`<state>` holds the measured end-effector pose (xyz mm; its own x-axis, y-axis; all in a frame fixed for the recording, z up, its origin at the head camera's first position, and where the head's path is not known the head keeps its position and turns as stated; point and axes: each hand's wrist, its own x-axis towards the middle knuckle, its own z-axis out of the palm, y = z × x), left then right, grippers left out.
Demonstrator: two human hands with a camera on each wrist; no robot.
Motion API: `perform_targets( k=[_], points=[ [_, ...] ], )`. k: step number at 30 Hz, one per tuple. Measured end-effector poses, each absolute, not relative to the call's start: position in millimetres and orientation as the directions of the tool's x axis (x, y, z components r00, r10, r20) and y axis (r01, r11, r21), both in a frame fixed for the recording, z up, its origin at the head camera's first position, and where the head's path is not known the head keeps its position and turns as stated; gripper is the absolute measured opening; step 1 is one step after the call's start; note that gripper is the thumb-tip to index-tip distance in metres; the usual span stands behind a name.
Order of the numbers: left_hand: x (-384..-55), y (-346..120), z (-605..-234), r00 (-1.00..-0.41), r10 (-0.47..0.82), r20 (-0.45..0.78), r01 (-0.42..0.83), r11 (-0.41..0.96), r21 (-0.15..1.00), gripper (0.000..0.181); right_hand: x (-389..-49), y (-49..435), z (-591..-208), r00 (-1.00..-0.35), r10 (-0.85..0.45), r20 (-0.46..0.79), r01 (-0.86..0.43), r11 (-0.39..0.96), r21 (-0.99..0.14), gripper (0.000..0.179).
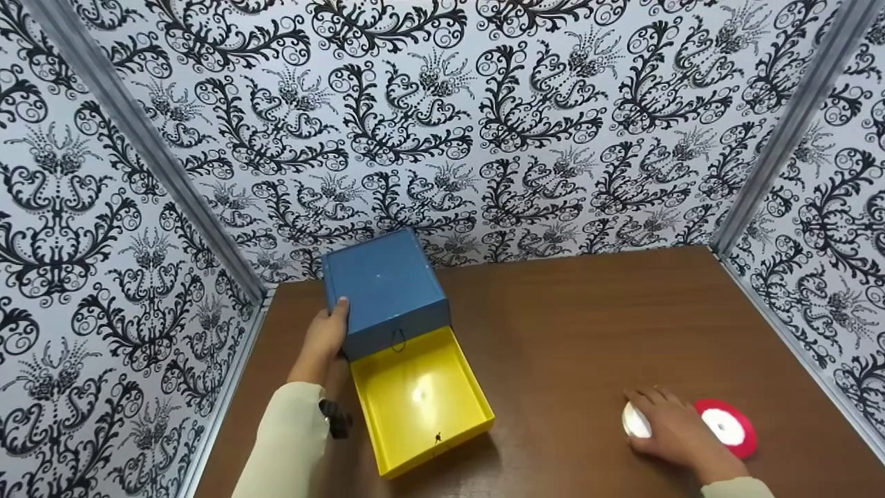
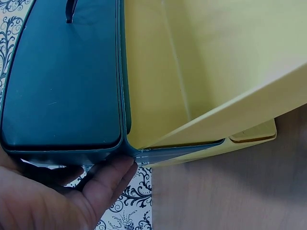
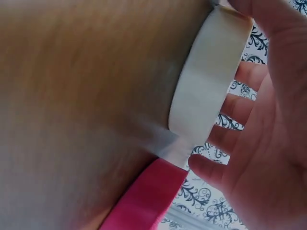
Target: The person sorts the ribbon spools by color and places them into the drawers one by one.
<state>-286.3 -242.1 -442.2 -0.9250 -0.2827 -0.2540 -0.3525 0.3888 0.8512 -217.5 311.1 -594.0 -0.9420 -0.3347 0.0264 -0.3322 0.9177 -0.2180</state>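
Observation:
My left hand (image 1: 326, 335) holds the left side of a blue box (image 1: 384, 280), its thumb along the top edge. In the left wrist view, its fingers (image 2: 108, 179) touch the box's side wall. A yellow drawer (image 1: 422, 401) stands pulled out of the box's lower front; its inside shows nothing lying in it. At the right of the table, my right hand (image 1: 674, 429) grips a roll of white ribbon (image 1: 635, 422), fingers and thumb around its rim. Close beside that hand lies a roll of red ribbon (image 1: 743, 429) with a white centre.
The brown wooden table (image 1: 567, 346) carries the box and both rolls. White walls with black scroll patterns (image 1: 442, 124) enclose its back and sides, with grey strips at the corners. A small black loop (image 1: 399, 340) hangs on the blue box's front, above the drawer.

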Motion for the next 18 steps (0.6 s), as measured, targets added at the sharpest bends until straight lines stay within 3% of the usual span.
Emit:
perform_targets(
  k=[11, 18],
  points=[
    [-285.4, -242.9, -440.8, -0.928, -0.275, -0.252, -0.353, 0.432, 0.830, 0.079, -213.1, 318.8, -590.2, -0.923, -0.373, 0.096, -0.384, 0.910, -0.156, 0.081],
    [-284.9, -243.0, -441.0, -0.926, -0.265, -0.270, -0.358, 0.382, 0.852, 0.077, -214.2, 313.1, -588.2, -0.907, -0.404, 0.118, -0.419, 0.896, -0.148, 0.081]
  ],
)
